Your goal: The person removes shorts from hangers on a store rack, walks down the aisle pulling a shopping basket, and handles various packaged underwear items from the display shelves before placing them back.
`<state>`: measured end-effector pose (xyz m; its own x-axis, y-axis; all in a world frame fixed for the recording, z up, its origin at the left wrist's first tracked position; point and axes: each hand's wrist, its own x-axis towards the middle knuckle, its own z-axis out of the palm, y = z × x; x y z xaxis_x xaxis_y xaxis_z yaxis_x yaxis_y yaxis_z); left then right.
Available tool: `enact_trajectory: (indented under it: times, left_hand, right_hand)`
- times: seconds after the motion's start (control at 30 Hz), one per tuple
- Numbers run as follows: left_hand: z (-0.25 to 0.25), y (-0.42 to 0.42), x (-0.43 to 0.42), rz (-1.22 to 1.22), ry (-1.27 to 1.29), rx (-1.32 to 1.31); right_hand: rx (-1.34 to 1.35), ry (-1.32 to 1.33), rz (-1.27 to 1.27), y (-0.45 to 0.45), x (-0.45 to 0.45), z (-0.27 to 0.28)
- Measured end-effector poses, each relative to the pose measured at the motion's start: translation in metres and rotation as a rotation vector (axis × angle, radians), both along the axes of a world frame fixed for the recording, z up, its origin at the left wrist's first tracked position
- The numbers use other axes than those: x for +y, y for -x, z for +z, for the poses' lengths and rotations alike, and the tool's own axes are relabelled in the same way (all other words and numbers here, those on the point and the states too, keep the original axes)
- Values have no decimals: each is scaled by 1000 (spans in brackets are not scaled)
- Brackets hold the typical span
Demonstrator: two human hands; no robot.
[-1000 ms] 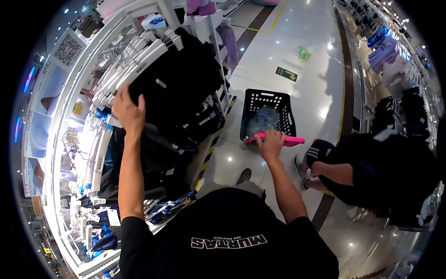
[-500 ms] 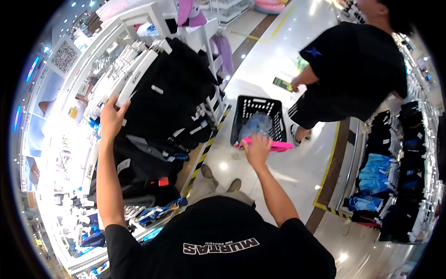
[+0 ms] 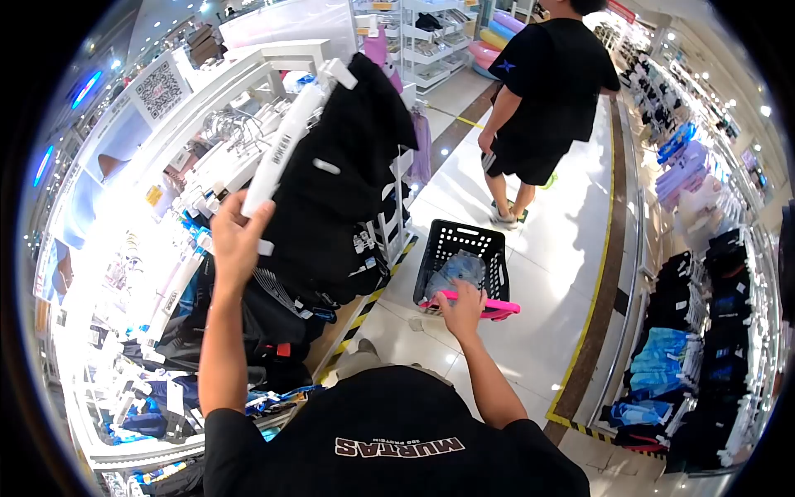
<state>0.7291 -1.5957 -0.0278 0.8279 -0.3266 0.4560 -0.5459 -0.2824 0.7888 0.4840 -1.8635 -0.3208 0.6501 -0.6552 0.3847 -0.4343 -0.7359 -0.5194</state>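
Note:
My left hand (image 3: 238, 240) is closed on the lower end of a white hanger (image 3: 284, 149), raised at the left rack. Black clothing (image 3: 344, 157) hangs from that hanger, with a small white tag on it. My right hand (image 3: 461, 311) is wrapped round the pink handle (image 3: 497, 308) of a black basket (image 3: 497, 269). Inside the basket lies something in clear bluish plastic (image 3: 461, 269). Other dark garments (image 3: 290, 319) hang below and beside my left hand.
A person in black (image 3: 551, 91) stands in the aisle beyond the basket. On the right, a rack holds dark and blue clothes (image 3: 662, 356). A white rack frame (image 3: 273, 51) borders the left. Black-yellow tape (image 3: 352, 323) marks its floor edge.
My left hand has lifted the hanger and its black garment up from the row. The basket sits lower in view, still held. The other person has moved farther up the aisle.

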Motion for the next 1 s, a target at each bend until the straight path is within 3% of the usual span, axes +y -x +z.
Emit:
enact_trajectory:
  times: [0.1, 0.2, 0.27, 0.37, 0.4, 0.43, 0.5, 0.57, 0.63, 0.77, 0.9, 0.93, 0.97, 1.0]
  left_hand:
    - [-15, 50, -16, 19, 34, 103]
    - [-55, 91, -40, 11, 121, 239]
    - [-81, 123, -59, -28, 177, 317]
    - [-114, 172, -73, -152, 99, 429]
    - [-121, 176, -72, -208, -18, 158]
    - [-126, 180, -72, -264, -133, -110]
    - [-126, 189, -66, -385, -161, -25]
    - [-139, 184, -51, -549, -125, 314]
    - [-171, 174, -41, -465, 131, 765]
    - [-192, 148, -36, -250, 166, 773]
    - [-207, 142, -30, -374, -3, 863]
    - [-206, 141, -32, -394, 3, 875]
    - [-205, 138, -33, -407, 11, 886]
    - [-212, 134, -35, -384, -21, 845]
  right_hand:
    - [-320, -279, 142, -10, 7, 44]
    - [-436, -890, 438, -27, 34, 116]
    - [-546, -1044, 572, -39, 52, 147]
    - [-541, -1123, 567, -47, 71, 169]
    - [-483, -1156, 544, -46, 74, 166]
    - [-424, -939, 354, -47, 76, 150]
    - [-451, -1171, 329, -40, 68, 132]
    - [-374, -1194, 379, -26, 67, 120]
    - [-275, -1140, 481, -11, 71, 109]
    - [-73, -1222, 591, 5, 85, 103]
    - [-91, -838, 661, 10, 86, 111]
    - [-118, -868, 638, 10, 86, 105]
    - [-223, -707, 687, 8, 82, 83]
    - [-162, -914, 641, 8, 81, 95]
